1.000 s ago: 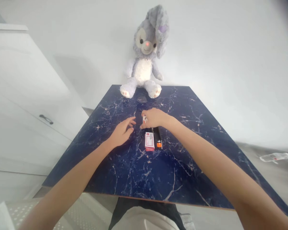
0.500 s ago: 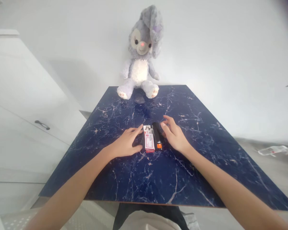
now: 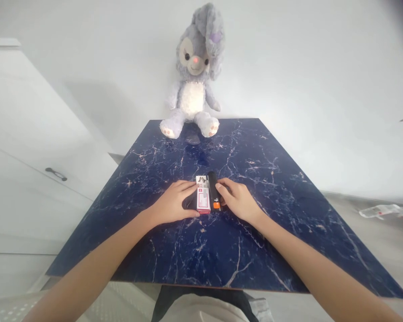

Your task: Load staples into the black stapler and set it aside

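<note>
A small white and red box (image 3: 203, 199) with a dark picture at its far end lies on the table in front of me. Along its right side lies a long black item (image 3: 213, 188) with an orange patch at its near end; it resembles a stapler, but its kind is not clear. My left hand (image 3: 174, 202) rests at the box's left side, thumb by the near corner and fingertips by the upper left edge, spread apart. My right hand (image 3: 238, 197) is at the black item's right side, thumb and index finger apart and seemingly touching it.
A grey plush rabbit (image 3: 193, 96) sits at the far edge of the blue marble-patterned table (image 3: 255, 250), against the wall. A white cabinet (image 3: 36, 147) with dark handles stands on the left. Clear plastic packaging (image 3: 386, 212) lies on the floor at the right.
My right hand has moved left, closing the gap to the black item. My left thumb has shifted toward the box's near corner. The whole view has drifted slightly.
</note>
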Demonstrator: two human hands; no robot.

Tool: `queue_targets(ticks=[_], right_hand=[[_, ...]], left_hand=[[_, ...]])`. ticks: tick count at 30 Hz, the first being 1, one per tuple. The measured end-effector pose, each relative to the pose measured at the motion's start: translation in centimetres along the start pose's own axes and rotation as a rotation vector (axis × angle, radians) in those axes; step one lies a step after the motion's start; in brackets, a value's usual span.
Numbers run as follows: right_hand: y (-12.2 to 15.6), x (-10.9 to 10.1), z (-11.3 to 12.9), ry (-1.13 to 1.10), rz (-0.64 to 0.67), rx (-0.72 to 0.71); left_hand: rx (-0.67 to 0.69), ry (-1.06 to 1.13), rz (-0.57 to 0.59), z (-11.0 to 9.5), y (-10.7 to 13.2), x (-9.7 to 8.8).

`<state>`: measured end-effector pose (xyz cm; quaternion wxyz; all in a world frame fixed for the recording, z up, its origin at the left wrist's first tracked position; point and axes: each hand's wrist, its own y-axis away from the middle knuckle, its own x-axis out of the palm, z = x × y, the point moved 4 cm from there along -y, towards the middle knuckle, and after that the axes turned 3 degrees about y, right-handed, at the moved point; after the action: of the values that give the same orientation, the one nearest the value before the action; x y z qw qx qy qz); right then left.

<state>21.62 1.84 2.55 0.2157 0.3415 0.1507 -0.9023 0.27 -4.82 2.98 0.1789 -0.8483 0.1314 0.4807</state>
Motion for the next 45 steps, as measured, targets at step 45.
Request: queue_targets(ticks=[45], right_hand=[[0.1,0.4,0.1,-0.038,0.133,-0.063]], left_hand=[[0.014,0.008,0.069,0.6,0.8,0.4]])
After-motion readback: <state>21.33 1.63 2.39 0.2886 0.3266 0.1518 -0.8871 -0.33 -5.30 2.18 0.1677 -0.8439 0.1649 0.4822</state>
